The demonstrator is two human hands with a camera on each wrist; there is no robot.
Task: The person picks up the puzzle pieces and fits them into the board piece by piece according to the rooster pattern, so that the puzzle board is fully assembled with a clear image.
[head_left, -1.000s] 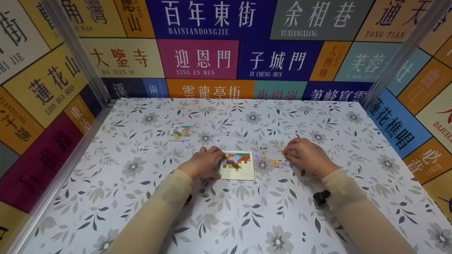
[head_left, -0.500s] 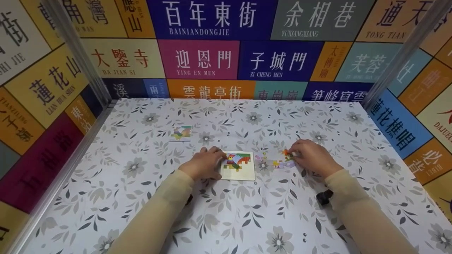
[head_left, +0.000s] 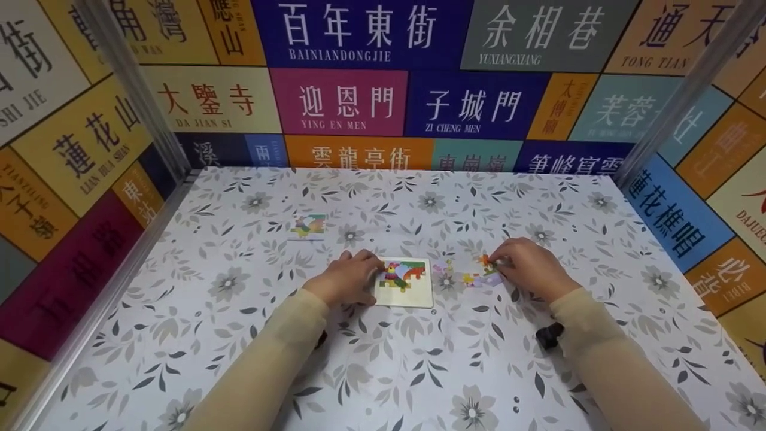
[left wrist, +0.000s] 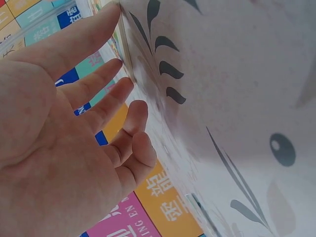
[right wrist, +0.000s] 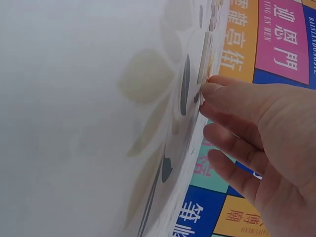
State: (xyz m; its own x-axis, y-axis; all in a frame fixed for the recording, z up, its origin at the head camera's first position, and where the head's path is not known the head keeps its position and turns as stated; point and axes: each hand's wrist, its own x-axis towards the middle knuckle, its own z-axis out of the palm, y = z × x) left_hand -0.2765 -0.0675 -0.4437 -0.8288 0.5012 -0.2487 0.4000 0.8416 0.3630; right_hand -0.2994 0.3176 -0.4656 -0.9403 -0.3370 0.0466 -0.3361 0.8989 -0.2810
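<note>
A cream puzzle board lies flat mid-table, part filled with a picture of a colourful rooster. At its left edge rests my left hand, thumb low and index finger near the upper corner. The left wrist view shows this hand's fingers extended, the thumb and nearest fingertips right at the board's edge. My right hand pinches a puzzle piece with orange and green on it. In the right wrist view, the thumb and index finger of that hand meet at the piece's thin edge.
Loose lilac and yellow puzzle pieces lie between the board and my right hand, with another pinkish piece closer to the board. A small rooster picture lies at the back left. Printed wall panels border the flower-patterned table.
My right hand has shifted slightly right, and the orange and green piece shows more clearly at its fingertips. The left hand and the board stay in place.
</note>
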